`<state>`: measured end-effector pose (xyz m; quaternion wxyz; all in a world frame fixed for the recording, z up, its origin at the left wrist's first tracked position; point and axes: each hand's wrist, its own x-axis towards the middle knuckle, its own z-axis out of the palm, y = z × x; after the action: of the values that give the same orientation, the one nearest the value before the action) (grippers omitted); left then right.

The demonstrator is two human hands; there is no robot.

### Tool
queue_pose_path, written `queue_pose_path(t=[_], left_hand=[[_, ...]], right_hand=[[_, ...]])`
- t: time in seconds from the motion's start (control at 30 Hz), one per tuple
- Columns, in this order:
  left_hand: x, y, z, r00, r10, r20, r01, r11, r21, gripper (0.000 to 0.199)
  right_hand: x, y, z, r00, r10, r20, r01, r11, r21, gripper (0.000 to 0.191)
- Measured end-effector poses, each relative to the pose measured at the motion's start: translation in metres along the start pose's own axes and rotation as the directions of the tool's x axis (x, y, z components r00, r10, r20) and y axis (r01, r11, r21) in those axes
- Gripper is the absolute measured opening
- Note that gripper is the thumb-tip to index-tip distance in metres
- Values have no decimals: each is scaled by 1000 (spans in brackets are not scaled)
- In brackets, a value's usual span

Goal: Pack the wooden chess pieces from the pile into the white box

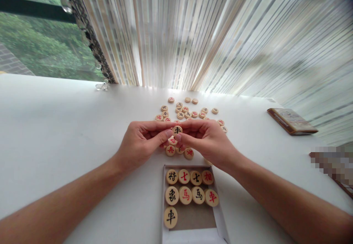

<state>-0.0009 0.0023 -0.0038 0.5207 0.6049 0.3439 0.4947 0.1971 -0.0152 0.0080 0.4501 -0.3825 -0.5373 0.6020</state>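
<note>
Between the fingertips of both hands is a round wooden Chinese chess piece with a black character facing me. My left hand pinches its left side, and my right hand pinches its right side. Just below the hands stands an open box. Inside it, chess pieces with red and black characters lie in two full rows, with a single black-marked piece starting a third row at the left. Loose chess pieces lie scattered beyond my hands, some partly hidden by the fingers.
Everything rests on a white table. A brown-edged flat box or book lies at the right, with another brown-edged object nearer, partly pixelated. Striped string curtains hang behind the table. A clear glass ornament sits by the window.
</note>
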Motion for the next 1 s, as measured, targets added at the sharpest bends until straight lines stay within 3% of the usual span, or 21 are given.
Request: queue_pose_path(t=[0.33, 0.63, 0.77, 1.0], left_hand=[[-4, -1, 2, 994, 86, 71, -88, 996, 22, 28], [-3, -5, 2, 998, -1, 65, 9, 992, -126, 25], [-1, -3, 1, 999, -36, 14, 37, 993, -112, 20], [0, -1, 0, 995, -87, -56, 83, 995, -55, 29]], right_hand=[[-3, 1, 1, 995, -73, -70, 61, 986, -157, 24], [-3, 0, -1, 998, -63, 26, 65, 991, -120, 30], [0, 0, -1, 994, -85, 75, 91, 993, -74, 35], [0, 0, -2, 994, -81, 77, 87, 993, -82, 43]])
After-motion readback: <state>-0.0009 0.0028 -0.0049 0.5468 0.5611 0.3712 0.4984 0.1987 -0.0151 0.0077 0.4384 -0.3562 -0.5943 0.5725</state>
